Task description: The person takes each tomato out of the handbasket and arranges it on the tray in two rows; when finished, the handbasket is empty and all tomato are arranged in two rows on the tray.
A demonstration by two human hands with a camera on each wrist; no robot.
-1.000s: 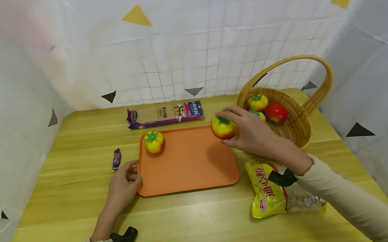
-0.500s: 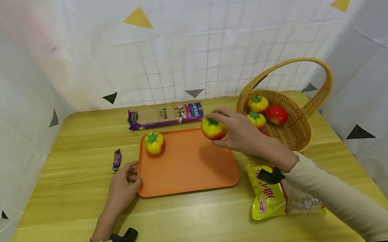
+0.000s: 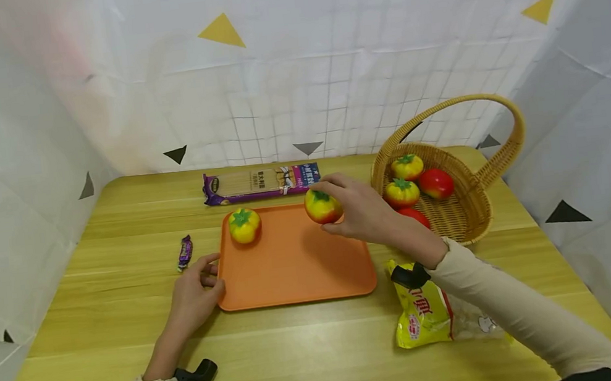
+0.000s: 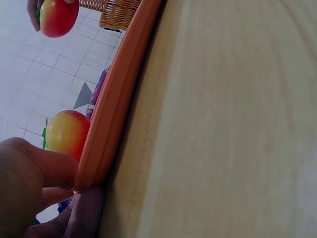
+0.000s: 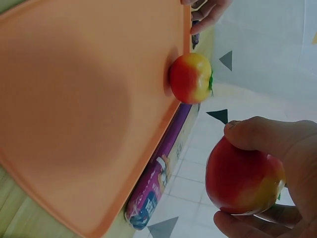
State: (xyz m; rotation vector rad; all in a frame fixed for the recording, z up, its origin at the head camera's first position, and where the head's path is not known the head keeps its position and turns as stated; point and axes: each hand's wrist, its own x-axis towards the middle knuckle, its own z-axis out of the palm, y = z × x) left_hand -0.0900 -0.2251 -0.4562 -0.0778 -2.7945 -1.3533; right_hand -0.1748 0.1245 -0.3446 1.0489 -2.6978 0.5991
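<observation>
My right hand [image 3: 359, 208] holds a yellow-and-red tomato [image 3: 322, 207] with a green leafy top above the right half of the orange tray [image 3: 292, 279]. In the right wrist view, thumb and fingers grip the held tomato [image 5: 240, 178] from opposite sides. At the tray's far left corner sits a second yellow-and-red tomato [image 3: 244, 226]. My left hand [image 3: 193, 293] pinches the tray's left rim; in the left wrist view, its fingers lie on both sides of the rim [image 4: 106, 134].
A wicker basket [image 3: 478, 209] with a tall handle stands at the right, with several tomatoes [image 3: 402, 193] inside. Behind the tray lies a pasta packet [image 3: 261, 184]. A yellow macaroni bag [image 3: 422, 315] lies under the right forearm. One purple-wrapped candy [image 3: 185, 253] is left of the tray.
My right hand has carried the tomato leftward from beside the basket, farther over the tray. More of the basket's contents show now. The left hand stays on the tray rim.
</observation>
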